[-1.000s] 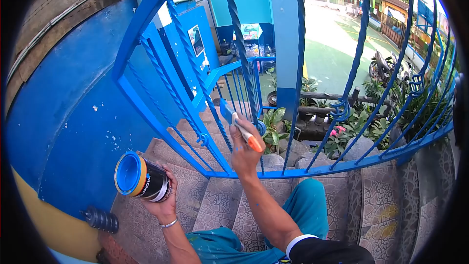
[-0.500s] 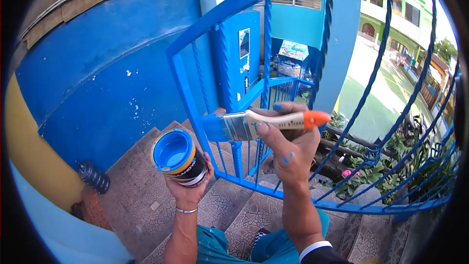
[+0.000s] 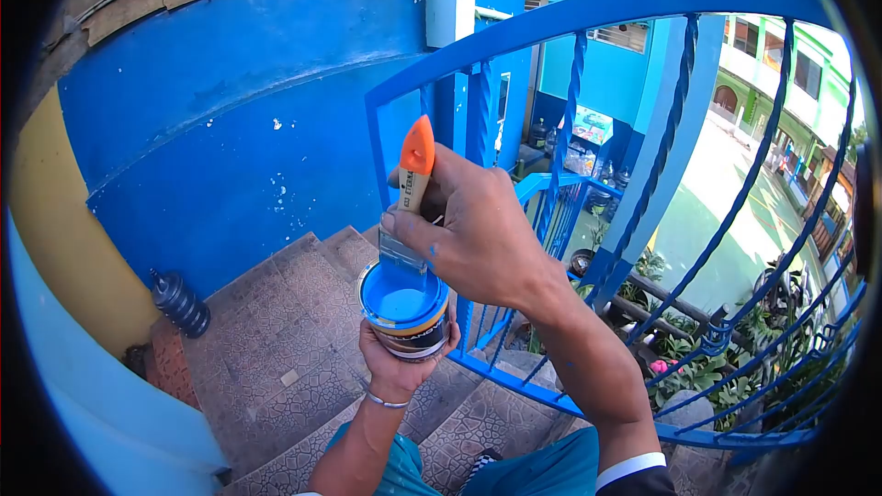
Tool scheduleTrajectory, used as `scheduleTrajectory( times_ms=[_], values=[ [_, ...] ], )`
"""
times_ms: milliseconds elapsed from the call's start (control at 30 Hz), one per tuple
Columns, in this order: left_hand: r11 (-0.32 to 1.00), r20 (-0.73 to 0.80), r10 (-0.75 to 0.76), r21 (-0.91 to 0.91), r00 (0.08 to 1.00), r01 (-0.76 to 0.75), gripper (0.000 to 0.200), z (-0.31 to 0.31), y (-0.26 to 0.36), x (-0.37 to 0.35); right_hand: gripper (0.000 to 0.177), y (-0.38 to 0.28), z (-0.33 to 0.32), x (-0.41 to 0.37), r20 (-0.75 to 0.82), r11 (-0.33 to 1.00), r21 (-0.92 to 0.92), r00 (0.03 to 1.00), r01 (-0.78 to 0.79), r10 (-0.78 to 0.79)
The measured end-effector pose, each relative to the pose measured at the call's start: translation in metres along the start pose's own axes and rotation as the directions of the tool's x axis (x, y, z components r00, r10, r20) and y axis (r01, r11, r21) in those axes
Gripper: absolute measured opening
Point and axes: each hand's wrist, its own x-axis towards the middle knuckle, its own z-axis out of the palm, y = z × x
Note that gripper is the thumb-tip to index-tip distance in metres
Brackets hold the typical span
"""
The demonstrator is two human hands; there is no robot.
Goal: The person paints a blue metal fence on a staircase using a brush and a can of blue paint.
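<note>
My left hand (image 3: 397, 369) is wrapped round a small paint can (image 3: 415, 340) with a dark label, holding it upright from below. Blue paint (image 3: 395, 296) shows inside its open top. Between the fingers of my right hand (image 3: 487, 230) is a paintbrush (image 3: 412, 186) with a pale wooden handle and an orange tip. The brush points bristles-down into the can; its blue-coated bristles are partly below the rim. Blue spots mark the right hand. Just beyond both hands rises a blue metal railing (image 3: 551, 28) with twisted bars.
Tiled stairs (image 3: 294, 312) descend below me. A blue wall (image 3: 230, 129) stands at the left, with a dark ribbed plastic bottle (image 3: 180, 305) near its foot. Plants (image 3: 707, 372) and pink flowers lie beyond the railing at the right, before a green court (image 3: 735, 230).
My right hand has turned the brush from level beside the railing to upright, bristles down in the can. The can now appears farther right and lower, and the view has shifted.
</note>
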Motion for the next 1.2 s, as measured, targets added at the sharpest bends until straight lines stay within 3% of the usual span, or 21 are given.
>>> scheduleTrajectory(
  times_ms=[67,333,467,667,900,1000,1100,1200],
  values=[
    [1.0,0.021,-0.002,0.004,1.0,0.001,0.091,-0.002,0.001,0.0,0.039,-0.004,-0.001,0.004,-0.045,0.999,0.032,0.999,0.032,-0.03],
    [0.999,-0.045,-0.025,-0.036,0.999,0.023,0.089,-0.004,-0.005,0.0,0.036,0.027,0.019,-0.004,0.097,0.981,-0.187,0.993,-0.043,0.062],
    [0.997,0.005,0.01,0.072,1.0,-0.01,0.095,-0.01,-0.01,-0.001,0.036,0.037,0.023,-0.006,0.155,0.97,-0.237,0.984,-0.054,0.092],
    [0.999,-0.041,-0.022,-0.037,0.999,0.021,0.089,-0.004,-0.009,-0.006,0.04,0.018,0.008,-0.01,-0.043,0.999,-0.012,0.998,-0.051,0.051],
    [1.0,0.005,-0.02,0.017,1.0,0.019,0.089,-0.003,-0.006,-0.013,0.043,0.019,-0.013,-0.018,-0.129,0.934,-0.217,0.957,-0.285,0.262],
    [0.999,0.003,0.005,0.044,1.0,-0.005,0.089,-0.004,-0.005,-0.014,0.046,0.026,-0.017,-0.025,-0.165,0.931,-0.177,0.942,-0.32,0.292],
    [0.998,-0.033,0.024,0.055,0.999,-0.022,0.088,-0.001,-0.005,-0.015,0.043,0.024,-0.02,-0.034,-0.265,0.951,-0.156,0.938,-0.268,0.222],
    [0.999,-0.039,0.005,0.054,0.999,-0.003,0.089,-0.001,-0.006,-0.017,0.037,0.028,-0.026,-0.047,-0.421,0.971,0.056,0.876,-0.234,0.236]
  ],
)
